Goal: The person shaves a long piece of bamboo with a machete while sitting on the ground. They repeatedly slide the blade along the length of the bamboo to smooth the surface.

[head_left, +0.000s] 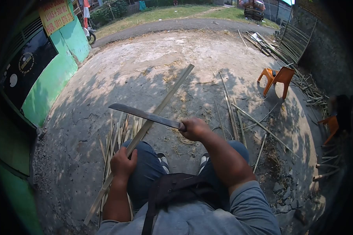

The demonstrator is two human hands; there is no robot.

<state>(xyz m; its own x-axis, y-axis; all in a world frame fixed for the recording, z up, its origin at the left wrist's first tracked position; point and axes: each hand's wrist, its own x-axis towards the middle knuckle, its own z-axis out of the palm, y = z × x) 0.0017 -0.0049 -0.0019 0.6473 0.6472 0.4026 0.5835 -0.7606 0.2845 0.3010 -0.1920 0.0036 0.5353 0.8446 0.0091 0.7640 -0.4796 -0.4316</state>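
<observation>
My right hand is closed round the handle of a machete. Its long dark blade points left and lies across a bamboo strip, seemingly against it. My left hand grips that strip lower down, beside my left knee. The strip slants from the lower left up to the far right, past my thigh. More split bamboo strips lie on the ground by my left leg, partly hidden by the leg and arm.
Loose bamboo strips lie on the ground to my right. An orange plastic chair stands farther right, with a bamboo pile along the wall. A green building borders the left, and a road crosses ahead.
</observation>
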